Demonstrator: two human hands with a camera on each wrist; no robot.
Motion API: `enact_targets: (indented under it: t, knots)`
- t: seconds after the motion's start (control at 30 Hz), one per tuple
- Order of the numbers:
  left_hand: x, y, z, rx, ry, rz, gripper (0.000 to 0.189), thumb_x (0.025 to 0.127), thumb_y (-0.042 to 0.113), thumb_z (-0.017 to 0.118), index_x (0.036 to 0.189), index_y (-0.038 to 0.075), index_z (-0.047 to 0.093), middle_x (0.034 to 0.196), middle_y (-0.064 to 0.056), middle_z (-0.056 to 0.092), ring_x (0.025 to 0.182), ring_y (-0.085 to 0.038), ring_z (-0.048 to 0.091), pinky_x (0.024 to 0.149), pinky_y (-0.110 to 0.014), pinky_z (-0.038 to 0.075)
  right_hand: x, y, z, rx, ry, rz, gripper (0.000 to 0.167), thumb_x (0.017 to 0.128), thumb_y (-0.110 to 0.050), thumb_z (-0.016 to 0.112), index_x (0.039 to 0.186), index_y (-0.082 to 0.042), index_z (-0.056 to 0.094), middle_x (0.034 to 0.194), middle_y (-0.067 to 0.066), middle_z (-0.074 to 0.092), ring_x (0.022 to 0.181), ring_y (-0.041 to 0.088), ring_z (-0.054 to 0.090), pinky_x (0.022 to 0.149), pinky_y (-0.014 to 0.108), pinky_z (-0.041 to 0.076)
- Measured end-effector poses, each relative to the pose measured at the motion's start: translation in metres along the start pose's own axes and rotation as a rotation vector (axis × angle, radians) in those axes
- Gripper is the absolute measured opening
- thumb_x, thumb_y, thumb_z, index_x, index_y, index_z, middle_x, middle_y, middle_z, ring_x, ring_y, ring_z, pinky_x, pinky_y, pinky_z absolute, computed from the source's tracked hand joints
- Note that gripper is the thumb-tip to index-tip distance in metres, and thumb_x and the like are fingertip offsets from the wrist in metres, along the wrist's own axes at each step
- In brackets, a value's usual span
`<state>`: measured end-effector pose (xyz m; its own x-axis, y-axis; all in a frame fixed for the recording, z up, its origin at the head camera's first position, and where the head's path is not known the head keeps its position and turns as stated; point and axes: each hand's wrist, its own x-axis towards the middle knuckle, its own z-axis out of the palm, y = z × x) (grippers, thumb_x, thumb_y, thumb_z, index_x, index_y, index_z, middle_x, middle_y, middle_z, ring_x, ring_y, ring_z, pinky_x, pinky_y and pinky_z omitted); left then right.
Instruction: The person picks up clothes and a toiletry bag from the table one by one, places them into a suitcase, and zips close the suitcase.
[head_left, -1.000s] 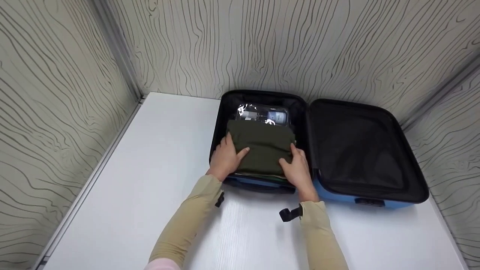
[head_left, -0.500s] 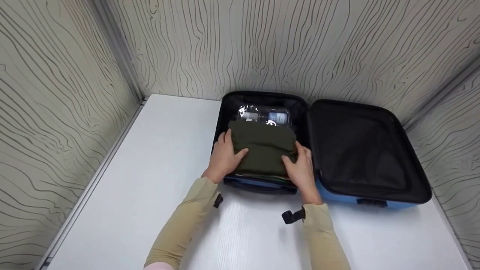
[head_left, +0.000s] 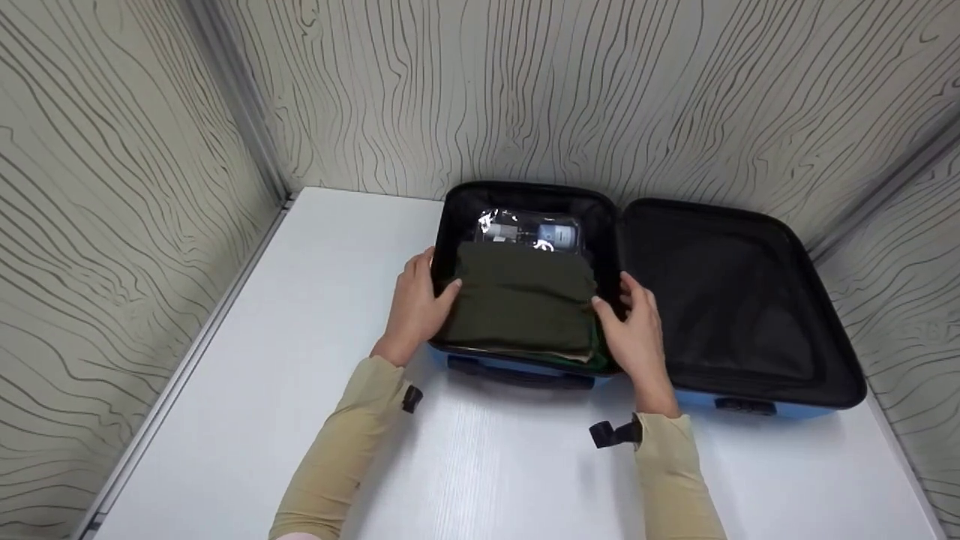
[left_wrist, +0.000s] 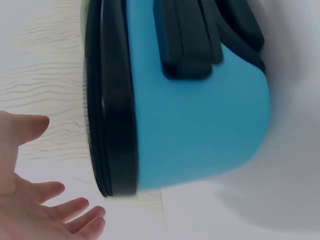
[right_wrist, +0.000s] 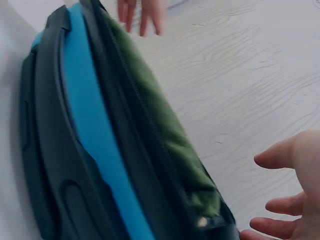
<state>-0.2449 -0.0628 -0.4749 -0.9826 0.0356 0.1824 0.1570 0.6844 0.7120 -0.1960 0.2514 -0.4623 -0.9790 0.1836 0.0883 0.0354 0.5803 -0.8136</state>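
A folded dark green garment lies in the left half of an open blue suitcase with black lining. Behind it in the same half is a clear pouch with small items inside. My left hand is at the suitcase's left rim, its fingers spread and holding nothing. In the left wrist view, a gap shows between that hand and the black rim. My right hand is over the hinge side near the garment's right edge, fingers loosely extended. The right wrist view shows this hand holding nothing.
The suitcase's lid half lies open to the right, with a black lining and a lock on its front. Under everything is a white table. Patterned panels rise behind and at both sides.
Both hands have let go of the garment's sides and moved apart, the left hand leftward and the right hand rightward. The garment stays in the suitcase, with a green layer now showing at its lower right.
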Motion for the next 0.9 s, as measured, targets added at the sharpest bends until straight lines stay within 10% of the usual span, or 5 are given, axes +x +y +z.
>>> enact_targets:
  t: [0.9]
  knots:
    - [-0.013, -0.028, 0.017, 0.07, -0.137, -0.128, 0.034, 0.109, 0.013, 0.044, 0.131, -0.009, 0.055, 0.115, -0.028, 0.067, 0.101, -0.039, 0.068, 0.083, -0.049, 0.056, -0.016, 0.076, -0.114, 0.011, 0.417, 0.302, 0.07, 0.101, -0.042, 0.057, 0.158, -0.007, 0.036, 0.157, 0.02, 0.033, 0.146, 0.038, 0.022, 0.119, 0.047, 0.019]
